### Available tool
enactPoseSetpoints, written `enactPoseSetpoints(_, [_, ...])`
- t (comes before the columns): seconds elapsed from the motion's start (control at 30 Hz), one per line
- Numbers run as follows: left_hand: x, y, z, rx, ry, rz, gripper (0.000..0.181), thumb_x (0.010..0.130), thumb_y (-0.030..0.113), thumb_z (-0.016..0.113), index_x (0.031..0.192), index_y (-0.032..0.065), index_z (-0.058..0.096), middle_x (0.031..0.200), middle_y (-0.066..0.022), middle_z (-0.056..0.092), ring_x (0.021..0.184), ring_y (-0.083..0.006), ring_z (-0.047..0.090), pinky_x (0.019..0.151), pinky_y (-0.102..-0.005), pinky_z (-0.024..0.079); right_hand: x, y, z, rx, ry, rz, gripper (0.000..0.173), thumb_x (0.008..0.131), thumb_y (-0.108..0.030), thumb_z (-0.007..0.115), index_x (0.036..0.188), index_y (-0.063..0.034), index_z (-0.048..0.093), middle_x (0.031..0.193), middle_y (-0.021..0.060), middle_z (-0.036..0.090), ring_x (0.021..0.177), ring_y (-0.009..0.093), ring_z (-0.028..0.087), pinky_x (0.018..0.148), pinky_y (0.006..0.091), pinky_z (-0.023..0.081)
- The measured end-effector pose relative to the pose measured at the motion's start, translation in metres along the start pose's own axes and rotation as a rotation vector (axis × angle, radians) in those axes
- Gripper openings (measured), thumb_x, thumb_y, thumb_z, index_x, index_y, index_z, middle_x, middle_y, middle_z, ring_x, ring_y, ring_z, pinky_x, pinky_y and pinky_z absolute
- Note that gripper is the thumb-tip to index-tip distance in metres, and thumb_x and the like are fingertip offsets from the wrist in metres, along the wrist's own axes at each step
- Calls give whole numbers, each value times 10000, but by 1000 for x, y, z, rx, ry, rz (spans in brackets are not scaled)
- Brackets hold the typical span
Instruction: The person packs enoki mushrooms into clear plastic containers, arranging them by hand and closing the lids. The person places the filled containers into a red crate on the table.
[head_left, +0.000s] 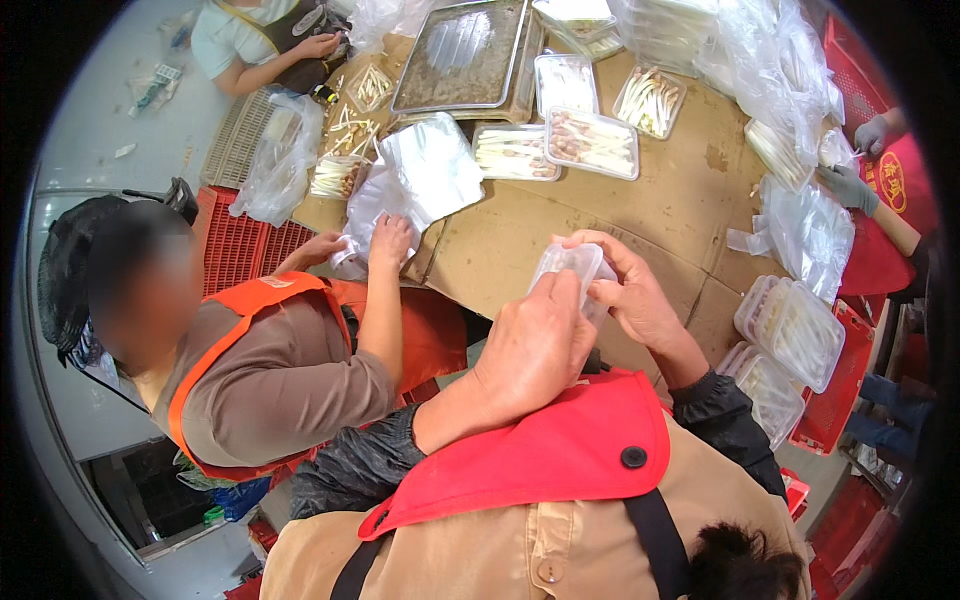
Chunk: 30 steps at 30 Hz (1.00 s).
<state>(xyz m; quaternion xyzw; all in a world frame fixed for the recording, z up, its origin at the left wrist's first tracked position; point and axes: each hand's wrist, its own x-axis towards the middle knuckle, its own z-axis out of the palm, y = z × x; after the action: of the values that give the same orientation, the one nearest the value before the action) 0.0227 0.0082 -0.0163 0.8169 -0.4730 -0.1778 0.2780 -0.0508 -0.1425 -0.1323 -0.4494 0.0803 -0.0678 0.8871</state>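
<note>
My left hand (529, 349) and my right hand (630, 289) both grip one transparent plastic box (566, 262), held tilted above the table's near edge in front of my red apron. My left fingers press on the near side of it. My right fingers and thumb wrap its far right corner. Something pale shows through the plastic, but my fingers hide most of the contents. Beyond my hands, a lidded tray of long white stalks with brownish tips (592, 142) overlaps a second such tray (516, 152) on the cardboard-covered table (517, 232).
At my left a co-worker in an orange apron (285, 360) handles white plastic film (431, 169). A metal-topped machine (461, 56) stands at the back. Stacked plastic boxes (791, 330) sit at the right edge, near a person's gloved hand (851, 187) and plastic bags (806, 232).
</note>
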Motion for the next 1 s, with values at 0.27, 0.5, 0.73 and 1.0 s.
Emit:
enactPoseSetpoints(0.27, [-3,-3,8,109,49,34,238,867,103,631,961,-27,455,850,-253,576,627,-461,618,564,-532,535,1,5,1,-12,-15,-15,465,872,0,594,1330,-58,536,1339,44,586,1230,133,525,1066,318,408])
enactPoseSetpoints(0.5, [4,0,13,85,97,50,220,872,78,632,946,-29,454,802,-254,571,656,-480,598,561,-539,504,5,8,8,92,35,34,389,907,-52,532,1296,-73,546,1380,91,576,1224,164,547,1059,327,428])
enactPoseSetpoints(0.73, [37,6,-1,-107,58,176,205,893,125,693,873,-24,553,812,-229,596,697,-451,607,618,-502,496,31,-4,-14,373,-210,78,533,805,-252,633,1299,-78,538,1366,154,594,1211,225,602,1048,367,483])
enactPoseSetpoints(1.0, [73,-25,-18,-201,24,405,296,736,-65,692,1012,32,738,940,-96,631,907,-312,581,799,-398,493,18,-13,-9,370,-129,228,822,719,-173,693,1473,-21,404,1327,97,582,1167,192,631,1006,339,524])
